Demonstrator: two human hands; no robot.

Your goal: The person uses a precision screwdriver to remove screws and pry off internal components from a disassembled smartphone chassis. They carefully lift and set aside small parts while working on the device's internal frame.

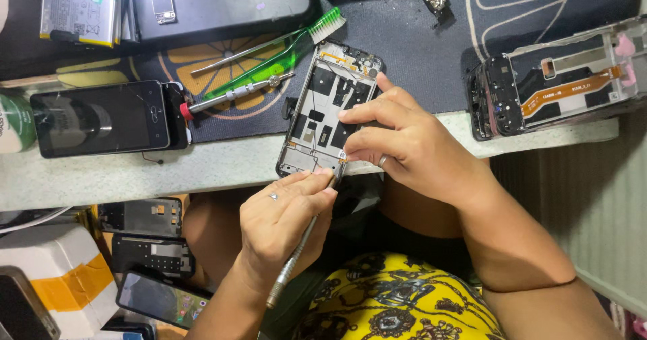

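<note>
An opened phone frame (pixel 328 111), back cover off and inner boards exposed, is seen at frame centre, lying tilted across the edge of the pale worktop (pixel 135 171) and partly on the dark patterned mat (pixel 418 50). The frame is pinned down by the right hand (pixel 404 141), fingers closed over its right side and lower edge; a ring is worn on one finger. A slim metal tool (pixel 300 249) is gripped pen-style by the left hand (pixel 283 222), fingers closed around the shaft, tip set at the lower edge of the frame, handle running down toward the lower centre.

A green toothbrush (pixel 283 53), metal tweezers (pixel 236 53) and a red-capped screwdriver (pixel 232 94) are laid just left of the frame, upper centre. A black smartphone (pixel 101 117) is placed screen-up at the left. A second stripped phone chassis with an orange flex cable (pixel 559 84) is at the upper right. A battery (pixel 77 6) is seen upper left. More phone parts (pixel 145 235) are stacked lower left, below the worktop edge. Yellow patterned fabric (pixel 397 299) is visible at the bottom.
</note>
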